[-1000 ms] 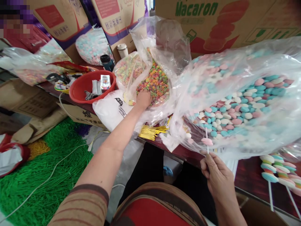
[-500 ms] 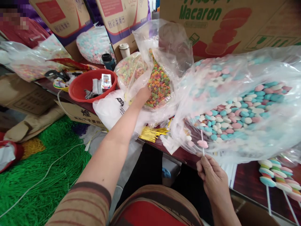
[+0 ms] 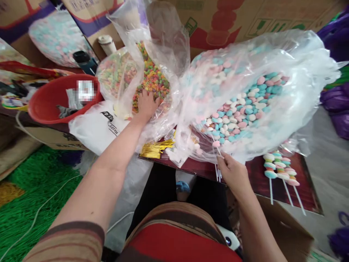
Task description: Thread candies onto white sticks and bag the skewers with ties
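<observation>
My left hand (image 3: pixel 148 106) reaches into an opened clear bag of small colourful ring-shaped sweets (image 3: pixel 154 72). Its fingers are spread, with the tips among the sweets. In my right hand (image 3: pixel 234 174) a thin white lollipop stick (image 3: pixel 219 152) is pinched between thumb and fingers. One pink marshmallow (image 3: pixel 216 144) is threaded near the stick's upper end. Just beyond that hand lies a large clear bag of pink, white and blue marshmallows (image 3: pixel 241 114). Several more white sticks (image 3: pixel 218 173) poke out at the table edge beside my right hand.
Finished-looking marshmallow skewers (image 3: pixel 280 169) lie on the dark red table (image 3: pixel 305 196) at right. Yellow twist ties (image 3: pixel 155 149) sit at the front edge. A red basin (image 3: pixel 45 103) stands left, with a white cup (image 3: pixel 107 44) and a dark bottle (image 3: pixel 85 62) behind. Cardboard boxes (image 3: pixel 261 18) line the back.
The view has swung right and down. My left hand, its fingers hidden before, now shows them spread over the ring sweets. My right hand keeps the stick, now tilted.
</observation>
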The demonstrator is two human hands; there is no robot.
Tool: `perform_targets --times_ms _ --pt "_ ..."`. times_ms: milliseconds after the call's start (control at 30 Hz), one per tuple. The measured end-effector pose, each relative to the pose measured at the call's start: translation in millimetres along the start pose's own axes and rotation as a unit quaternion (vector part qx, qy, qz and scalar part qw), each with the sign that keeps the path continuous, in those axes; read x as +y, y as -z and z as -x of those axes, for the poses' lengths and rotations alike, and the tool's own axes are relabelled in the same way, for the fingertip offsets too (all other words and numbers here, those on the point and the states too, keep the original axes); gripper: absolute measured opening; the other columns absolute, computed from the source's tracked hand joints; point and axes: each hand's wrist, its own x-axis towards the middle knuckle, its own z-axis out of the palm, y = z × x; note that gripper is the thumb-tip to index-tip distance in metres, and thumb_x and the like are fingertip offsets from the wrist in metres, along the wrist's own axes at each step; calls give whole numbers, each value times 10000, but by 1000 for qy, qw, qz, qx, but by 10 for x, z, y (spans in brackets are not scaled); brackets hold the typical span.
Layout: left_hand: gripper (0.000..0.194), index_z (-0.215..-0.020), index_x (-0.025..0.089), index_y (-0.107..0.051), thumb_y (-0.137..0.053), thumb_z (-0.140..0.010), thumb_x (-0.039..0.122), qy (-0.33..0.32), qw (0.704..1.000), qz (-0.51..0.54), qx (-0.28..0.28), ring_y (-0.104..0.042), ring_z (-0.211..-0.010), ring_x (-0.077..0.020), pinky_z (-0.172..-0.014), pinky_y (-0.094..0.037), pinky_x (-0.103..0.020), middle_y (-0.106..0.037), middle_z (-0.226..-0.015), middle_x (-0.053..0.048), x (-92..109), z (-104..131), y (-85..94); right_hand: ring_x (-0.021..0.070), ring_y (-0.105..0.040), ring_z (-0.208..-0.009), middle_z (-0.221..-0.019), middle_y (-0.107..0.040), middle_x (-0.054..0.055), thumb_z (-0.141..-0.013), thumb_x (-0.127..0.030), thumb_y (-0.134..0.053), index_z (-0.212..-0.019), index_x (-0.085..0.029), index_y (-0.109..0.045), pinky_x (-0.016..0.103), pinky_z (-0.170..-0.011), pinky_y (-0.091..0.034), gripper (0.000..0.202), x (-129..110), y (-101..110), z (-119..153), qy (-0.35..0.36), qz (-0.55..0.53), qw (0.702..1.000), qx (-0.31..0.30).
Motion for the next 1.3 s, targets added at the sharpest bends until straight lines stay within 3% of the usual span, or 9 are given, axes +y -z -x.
perform_targets --times_ms 167,300,467,567,700,867,1000,1133,1300 --pt "421 -1368 120 -595 -467 -997 274 3 998 -41 -39 -543 -1333 -304 -1160 -415 -450 -579 -1419 -166 -53 -134 362 248 -665 -652 -827 -784 113 -915 -430 -595 -1148 -214 -772 339 -614 -429 364 -91 356 -152 59 165 983 47" --pt "357 -1225 181 -699 -462 -982 288 3 998 -63 -25 -477 -1408 -345 -1214 -369 -459 -581 -1439 -174 -220 -111 457 280 -723 -1022 -1135 -782 120 -1009 -391 -490 -1232 -226 -730 395 -852 -531 367 -757 571 -385 215 73 967 112" --pt "358 -1220 153 -689 -468 -968 278 -8 997 -56 -44 -433 -1455 -348 -1247 -309 -469 -585 -1449 -188 -328 133 269 242 -667 -1181 -1296 -720 127 -1060 -248 -360 -1297 -164 -670 366 -1000 -499 400 -1991 56 -986 415 49 908 -21" --pt "331 -1195 186 -691 -472 -968 287 -42 996 -60 -49 -447 -1436 -356 -1237 -312 -496 -643 -1364 -166 -326 221 224 272 -660 -1176 -1237 -742 157 -1050 -197 -357 -1255 -128 -679 374 -1006 -469 388 -2433 -449 -1374 440 149 879 -104" --pt "375 -1257 169 -670 -450 -964 252 -56 994 -69 -66 -448 -1441 -364 -1243 -301 -512 -631 -1398 -190 -363 196 285 296 -699 -1110 -1188 -764 196 -1069 -270 -380 -1227 -102 -694 364 -933 -475 389 -2442 -781 -1601 384 281 857 -197" --pt "641 -1559 84 -417 -481 -964 315 21 997 -56 -38 -335 -1554 -361 -1293 -240 -492 -384 -1665 -221 -461 141 318 287 -704 -1124 -1162 -765 206 -1088 -323 -331 -1217 -101 -700 329 -870 -488 450 -2136 -688 -1429 378 320 845 -203" --pt "690 -1580 20 -353 -472 -969 318 30 998 -41 -34 -343 -1559 -370 -1297 -247 -494 -382 -1657 -262 -472 173 292 335 -700 -1125 -1150 -748 252 -1018 -179 -367 -1145 -52 -733 380 -879 -495 408 -2068 -733 -1285 393 336 829 -213" --pt "638 -1539 24 -408 -491 -974 308 50 998 -36 -19 -395 -1534 -351 -1285 -283 -437 -434 -1619 -268 -465 151 310 358 -717 -1059 -1058 -761 272 -956 -134 -415 -1076 -31 -763 405 -870 -494 383 -2186 -788 -1350 342 321 856 -216" --pt "512 -1429 42 -521 -437 -1014 328 73 997 -20 -9 -466 -1480 -359 -1267 -311 -448 -547 -1510 -269 -425 19 291 260 -683 -1043 -1169 -752 166 -1038 -227 -313 -1210 -77 -703 327 -895 -492 451 -2477 -829 -1694 319 207 900 -214"
